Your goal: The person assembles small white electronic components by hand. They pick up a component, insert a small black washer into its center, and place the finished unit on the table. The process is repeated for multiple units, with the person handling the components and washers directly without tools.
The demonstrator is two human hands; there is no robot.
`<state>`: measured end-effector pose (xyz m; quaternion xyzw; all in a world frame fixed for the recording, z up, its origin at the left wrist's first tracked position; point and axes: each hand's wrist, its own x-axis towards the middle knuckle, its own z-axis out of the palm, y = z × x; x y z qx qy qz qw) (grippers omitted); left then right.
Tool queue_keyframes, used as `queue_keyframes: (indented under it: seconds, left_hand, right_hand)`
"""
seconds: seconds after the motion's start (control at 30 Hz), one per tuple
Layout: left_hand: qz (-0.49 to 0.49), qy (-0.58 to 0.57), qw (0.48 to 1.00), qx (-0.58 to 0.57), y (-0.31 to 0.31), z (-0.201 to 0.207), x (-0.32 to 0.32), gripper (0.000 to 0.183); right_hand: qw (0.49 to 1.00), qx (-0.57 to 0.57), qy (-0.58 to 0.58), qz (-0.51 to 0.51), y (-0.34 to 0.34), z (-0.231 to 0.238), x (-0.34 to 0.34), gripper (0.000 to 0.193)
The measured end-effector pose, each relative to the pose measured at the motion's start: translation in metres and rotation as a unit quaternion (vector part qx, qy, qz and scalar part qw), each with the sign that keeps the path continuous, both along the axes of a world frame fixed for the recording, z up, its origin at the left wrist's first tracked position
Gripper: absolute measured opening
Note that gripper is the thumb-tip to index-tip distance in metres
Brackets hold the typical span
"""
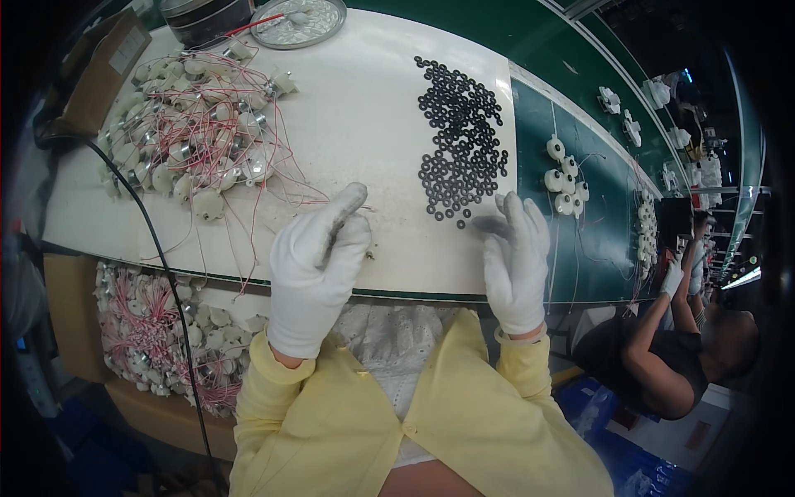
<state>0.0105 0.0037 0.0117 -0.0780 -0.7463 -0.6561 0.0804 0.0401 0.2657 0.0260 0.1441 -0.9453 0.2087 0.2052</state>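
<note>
Both of my hands wear white gloves with dark smudges about the fingertips. My left hand hovers over the near edge of the white worktop, its index finger and thumb stretched out and apart; I see nothing held in it. To its right, my right hand is raised with fingers extended, also with nothing visible in it. Just beyond its fingertips lies a spread of small black rings. Left of my left hand is a heap of off-white round motor-like parts with silvery sides and tangled red and white wires.
An open carton below the table edge holds more wired parts. A black cable hangs in front. A round tray with a brush stands at the back. Several white parts sit on the green belt; a co-worker is at right.
</note>
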Motion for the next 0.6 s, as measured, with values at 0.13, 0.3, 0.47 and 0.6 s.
queue_keyframes:
  seconds: [0.13,0.3,0.47,0.6]
  left_hand:
    - [-0.003,-0.004,1.0,0.008,0.0,0.0,0.001,0.031]
    - [-0.01,0.006,1.0,0.013,0.0,-0.002,0.0,0.032]
    - [-0.008,-0.047,0.997,0.062,-0.001,-0.001,0.003,0.033]
    - [-0.059,-0.119,0.972,0.194,0.013,0.023,0.01,0.032]
  right_hand:
    - [1.0,0.014,-0.01,0.016,-0.003,0.006,-0.002,0.06]
    - [0.999,0.027,-0.014,0.031,-0.012,0.007,-0.008,0.056]
    - [0.996,-0.085,0.014,0.019,-0.006,0.003,0.004,0.056]
    - [0.99,-0.082,0.044,0.11,-0.046,0.027,-0.006,0.056]
